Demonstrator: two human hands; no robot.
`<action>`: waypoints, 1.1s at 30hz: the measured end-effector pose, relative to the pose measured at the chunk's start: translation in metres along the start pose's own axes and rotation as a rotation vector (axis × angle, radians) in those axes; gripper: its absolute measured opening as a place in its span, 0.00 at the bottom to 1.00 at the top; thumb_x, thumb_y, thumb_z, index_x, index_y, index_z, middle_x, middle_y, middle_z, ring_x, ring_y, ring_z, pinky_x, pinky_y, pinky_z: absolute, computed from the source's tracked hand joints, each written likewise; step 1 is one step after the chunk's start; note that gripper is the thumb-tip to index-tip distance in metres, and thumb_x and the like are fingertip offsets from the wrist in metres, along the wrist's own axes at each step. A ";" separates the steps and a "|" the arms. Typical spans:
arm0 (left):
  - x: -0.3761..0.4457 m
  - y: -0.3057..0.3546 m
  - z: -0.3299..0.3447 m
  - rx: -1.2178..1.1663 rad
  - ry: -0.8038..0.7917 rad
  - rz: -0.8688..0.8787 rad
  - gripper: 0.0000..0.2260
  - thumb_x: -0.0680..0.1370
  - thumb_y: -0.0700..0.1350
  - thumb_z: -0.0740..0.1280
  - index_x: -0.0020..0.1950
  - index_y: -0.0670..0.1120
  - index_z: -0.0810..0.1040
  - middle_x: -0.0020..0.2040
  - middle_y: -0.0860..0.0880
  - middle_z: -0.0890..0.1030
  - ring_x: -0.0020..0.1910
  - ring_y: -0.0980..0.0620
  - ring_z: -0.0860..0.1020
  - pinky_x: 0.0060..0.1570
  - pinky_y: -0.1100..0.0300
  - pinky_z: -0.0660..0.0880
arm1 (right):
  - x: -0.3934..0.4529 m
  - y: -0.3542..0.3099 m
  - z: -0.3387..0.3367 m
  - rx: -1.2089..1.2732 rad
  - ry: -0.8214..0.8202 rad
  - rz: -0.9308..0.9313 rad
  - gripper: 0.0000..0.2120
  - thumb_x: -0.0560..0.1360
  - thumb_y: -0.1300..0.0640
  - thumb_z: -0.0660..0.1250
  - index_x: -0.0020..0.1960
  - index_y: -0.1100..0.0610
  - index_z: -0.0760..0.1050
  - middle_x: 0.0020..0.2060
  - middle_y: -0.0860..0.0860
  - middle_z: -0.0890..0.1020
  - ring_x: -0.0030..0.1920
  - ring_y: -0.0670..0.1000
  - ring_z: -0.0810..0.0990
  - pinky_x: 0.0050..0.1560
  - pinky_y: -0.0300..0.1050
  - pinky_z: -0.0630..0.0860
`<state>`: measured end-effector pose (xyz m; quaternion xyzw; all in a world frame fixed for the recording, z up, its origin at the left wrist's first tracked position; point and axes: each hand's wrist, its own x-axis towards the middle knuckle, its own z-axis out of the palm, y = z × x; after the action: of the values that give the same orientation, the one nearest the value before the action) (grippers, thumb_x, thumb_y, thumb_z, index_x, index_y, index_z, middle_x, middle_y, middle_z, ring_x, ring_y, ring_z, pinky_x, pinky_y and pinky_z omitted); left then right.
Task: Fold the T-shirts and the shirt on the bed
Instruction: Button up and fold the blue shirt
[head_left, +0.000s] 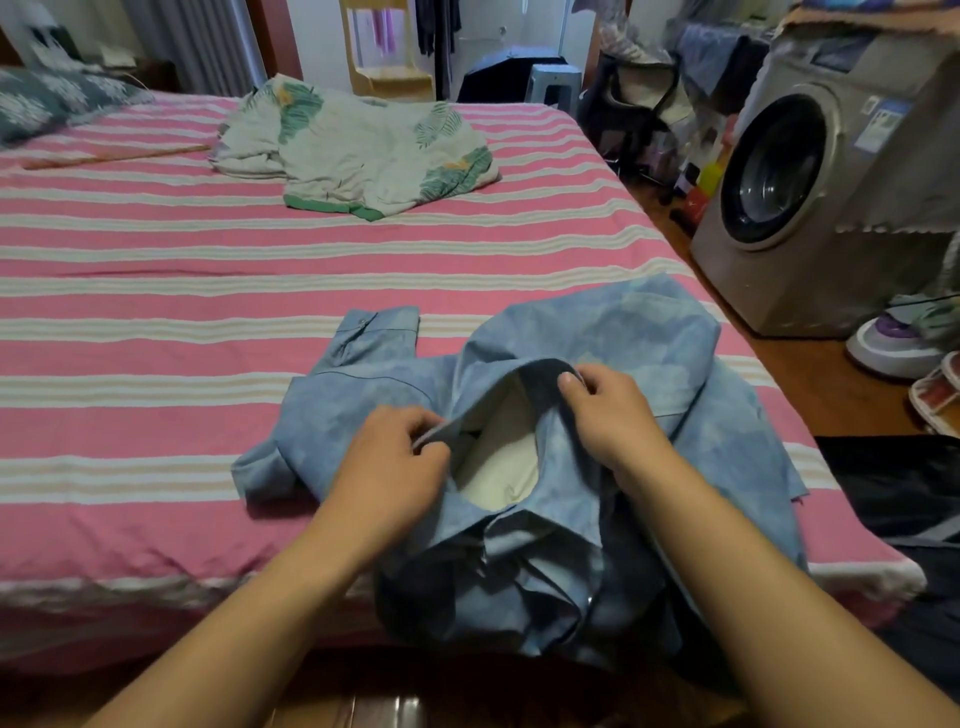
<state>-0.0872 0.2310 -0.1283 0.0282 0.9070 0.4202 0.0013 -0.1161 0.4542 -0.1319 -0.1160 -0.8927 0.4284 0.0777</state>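
A light blue button shirt (618, 332) lies crumpled at the near edge of the bed (156, 322), partly hanging over the edge. Its collar is open and a white lining shows inside. My left hand (395, 462) pinches the collar's left side. My right hand (608, 410) pinches the collar's right side, thumb on top. One cuffed sleeve (374, 332) stretches out to the left. A cream T-shirt with green leaf print (363, 150) lies unfolded and rumpled at the far middle of the bed.
The bed has a pink sheet with white stripes. A dark patterned pillow (47, 101) sits at the far left. A washing machine (810, 176) stands right of the bed, with slippers (935, 397) on the floor. Dark fabric (904, 493) lies at the near right.
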 end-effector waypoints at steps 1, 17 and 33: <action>0.003 -0.001 -0.003 0.121 0.003 0.048 0.13 0.76 0.44 0.67 0.59 0.55 0.78 0.55 0.54 0.79 0.56 0.49 0.79 0.50 0.55 0.75 | 0.003 0.000 0.001 0.043 -0.012 0.032 0.17 0.83 0.53 0.61 0.37 0.60 0.71 0.32 0.49 0.73 0.38 0.52 0.71 0.41 0.48 0.65; 0.030 0.006 -0.044 -1.200 -0.465 -0.431 0.14 0.79 0.35 0.61 0.59 0.32 0.82 0.58 0.36 0.83 0.52 0.45 0.84 0.57 0.53 0.81 | -0.019 -0.019 -0.001 0.089 0.098 -0.358 0.05 0.80 0.55 0.68 0.45 0.51 0.79 0.35 0.45 0.81 0.38 0.42 0.79 0.41 0.36 0.71; 0.010 -0.003 -0.039 -0.617 -0.369 -0.382 0.09 0.83 0.37 0.64 0.43 0.43 0.76 0.33 0.45 0.75 0.29 0.52 0.75 0.30 0.61 0.78 | -0.030 -0.009 -0.047 0.623 -0.375 0.243 0.09 0.82 0.66 0.62 0.44 0.62 0.77 0.24 0.47 0.77 0.24 0.41 0.75 0.27 0.33 0.72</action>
<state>-0.0980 0.1998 -0.1055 -0.0675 0.7118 0.6527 0.2506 -0.0772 0.4755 -0.0966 -0.1113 -0.6981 0.6992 -0.1069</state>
